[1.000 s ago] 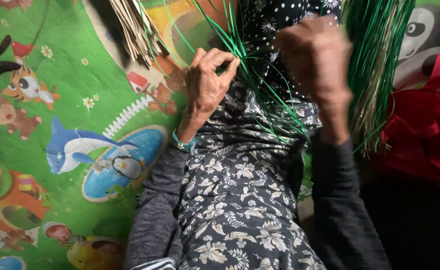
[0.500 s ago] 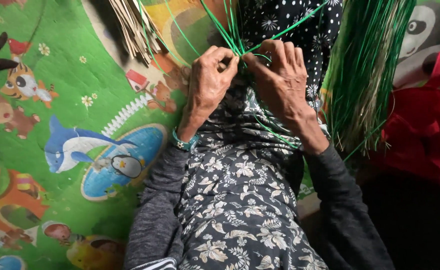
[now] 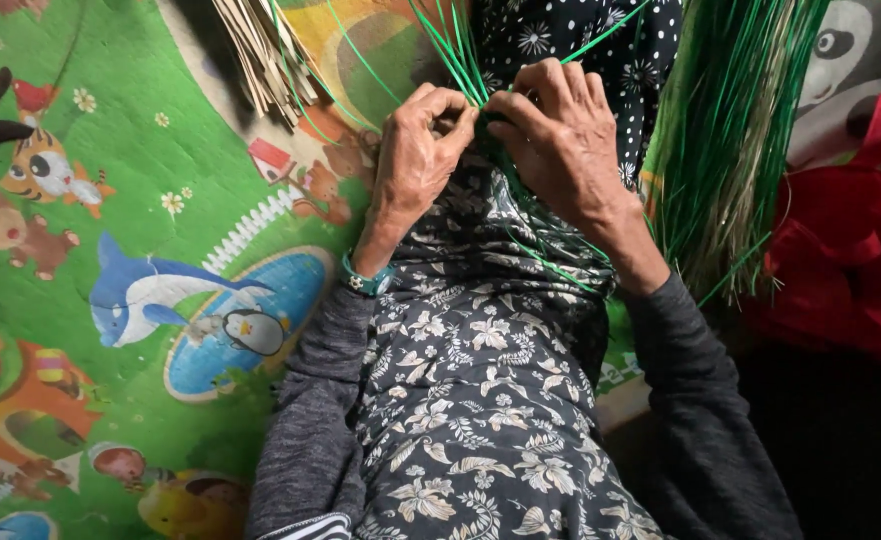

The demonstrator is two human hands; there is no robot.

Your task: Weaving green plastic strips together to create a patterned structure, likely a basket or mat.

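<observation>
My left hand (image 3: 418,160) and my right hand (image 3: 560,140) meet over my lap, both pinching thin green strands (image 3: 455,55) that fan up and away from my fingers. More green strands (image 3: 550,260) trail down across my patterned skirt (image 3: 480,380) under the right wrist. A teal bracelet (image 3: 365,278) circles my left wrist. Both forearms wear grey sleeves.
A thick bundle of green and straw-coloured strips (image 3: 730,150) hangs at the right. Pale dry strips (image 3: 260,50) lie at the top left. A colourful cartoon play mat (image 3: 110,300) covers the floor on the left. A red bag (image 3: 850,250) sits at the right edge.
My right hand came down from a raised position and closed in beside the left hand on the green strands. The left hand stayed almost in place.
</observation>
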